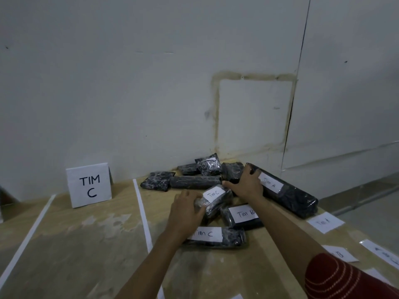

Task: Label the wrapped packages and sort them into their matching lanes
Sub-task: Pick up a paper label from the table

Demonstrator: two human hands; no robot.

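Several black wrapped packages lie on the plywood table (90, 244) right of a white tape line (142, 214). My left hand (185, 210) grips the near end of a small package labelled "Tim C" (218, 200). My right hand (246, 183) rests at that package's far end, its fingers curled over the end of a long package labelled "Tim A" (287, 190). A "Tim B" package (241, 215) and a second "Tim C" package (218, 236) lie just below. Unlabelled packages (194, 181) are piled at the wall.
A white sign reading "TIM C" (89, 185) stands in the lane between two tape lines, the left one (28, 240) running toward me. Loose paper labels (325, 222) lie along the table's right edge. The wall stands close behind the pile.
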